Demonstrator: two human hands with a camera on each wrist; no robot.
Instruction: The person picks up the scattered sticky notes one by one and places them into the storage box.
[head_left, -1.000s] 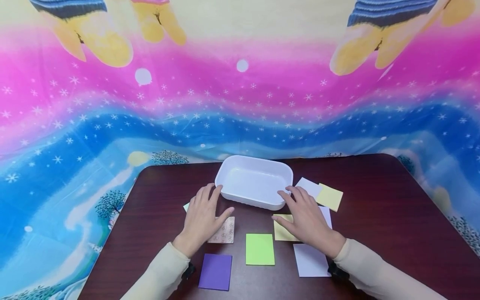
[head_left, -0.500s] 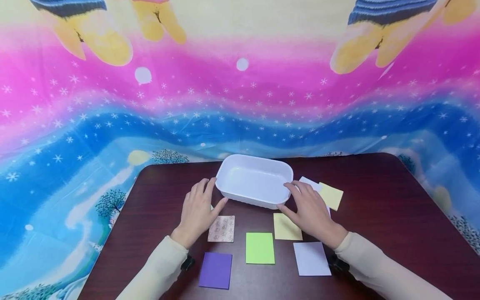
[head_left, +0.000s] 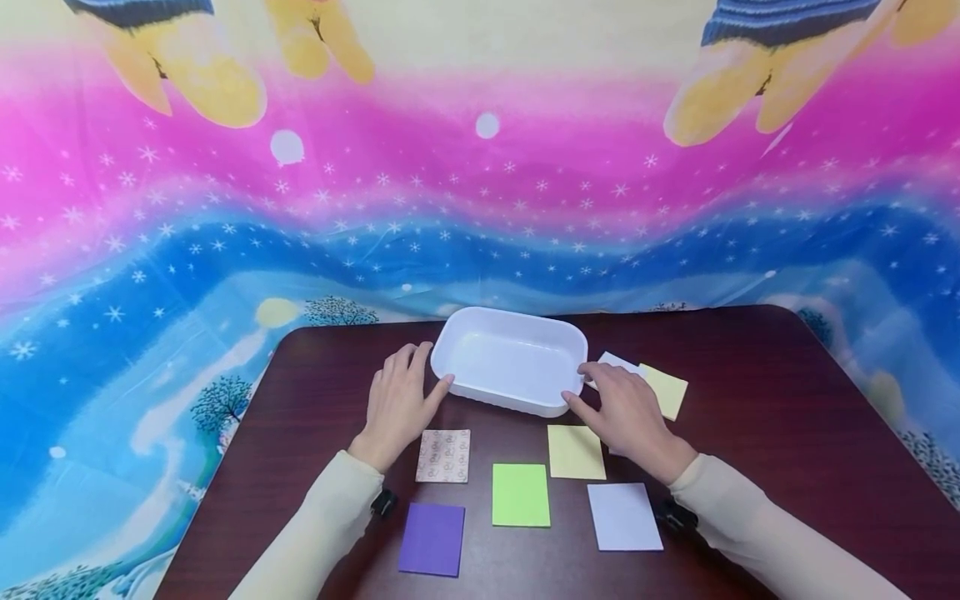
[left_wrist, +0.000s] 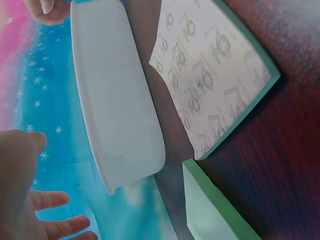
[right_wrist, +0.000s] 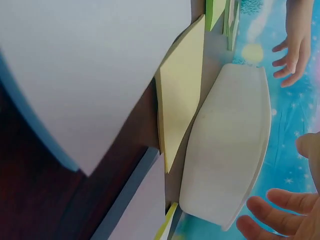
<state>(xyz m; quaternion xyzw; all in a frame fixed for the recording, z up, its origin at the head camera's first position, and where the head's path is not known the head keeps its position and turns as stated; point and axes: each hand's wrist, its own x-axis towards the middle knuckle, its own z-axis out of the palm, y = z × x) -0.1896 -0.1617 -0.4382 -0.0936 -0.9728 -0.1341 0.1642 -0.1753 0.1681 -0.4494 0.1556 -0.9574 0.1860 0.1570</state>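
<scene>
A white rectangular plastic tub (head_left: 504,403) stands near the table's far edge. My left hand (head_left: 397,400) is at its left end, fingers spread and thumb near the front left corner. The left wrist view shows those fingers apart from the tub wall (left_wrist: 115,90). At the right end is my right hand (head_left: 626,412), fingers loosely bent by the rim; contact cannot be told. Square paper pads lie in front: patterned (head_left: 444,457), lime green (head_left: 521,495), yellow (head_left: 576,452), purple (head_left: 432,540) and pale lilac (head_left: 626,517).
Beyond my right hand lie a whitish pad (head_left: 621,364) and another yellow pad (head_left: 666,390), partly overlapping. The left wrist view shows a pale green pad (left_wrist: 212,205) beside the patterned one. A printed cloth (head_left: 480,208) hangs behind the dark wooden table (head_left: 787,417).
Both hands have shifted slightly forward and outward along the tub's ends, the right hand's fingertips drawing back from over the rim. The tub and pads appear unmoved.
</scene>
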